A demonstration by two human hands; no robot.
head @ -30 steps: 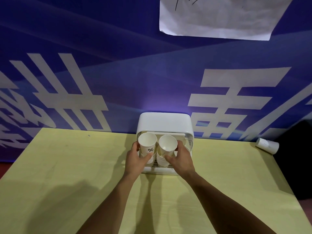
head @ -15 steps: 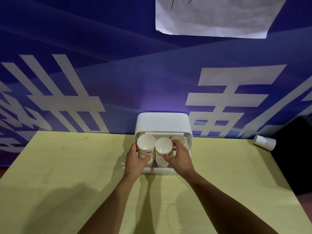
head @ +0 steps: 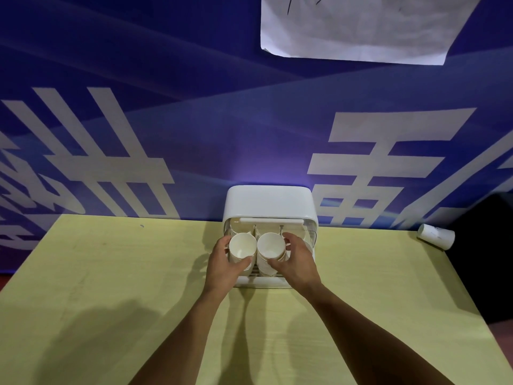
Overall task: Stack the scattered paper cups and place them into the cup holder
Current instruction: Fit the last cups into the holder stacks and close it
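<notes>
Surface materials, cup-loading station

My left hand [head: 224, 269] grips the left cup stack [head: 243, 247] and my right hand [head: 297, 262] the right cup stack [head: 270, 245]: both matt white paper, smooth rims. The cup holder [head: 269, 201] is smooth white plastic with a slight sheen, its front panel clear plastic. The table [head: 111, 273] is a smooth, matt pale-yellow surface. The wall banner [head: 194, 120] looks faintly glossy; the sheet [head: 361, 29] on it is creased matt paper.

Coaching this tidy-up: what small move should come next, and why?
Probably settle both stacks into the cup holder and let go: the left hand grips the left cup stack, the right hand the right cup stack, both at its open front. One paper cup lies far right.
</notes>
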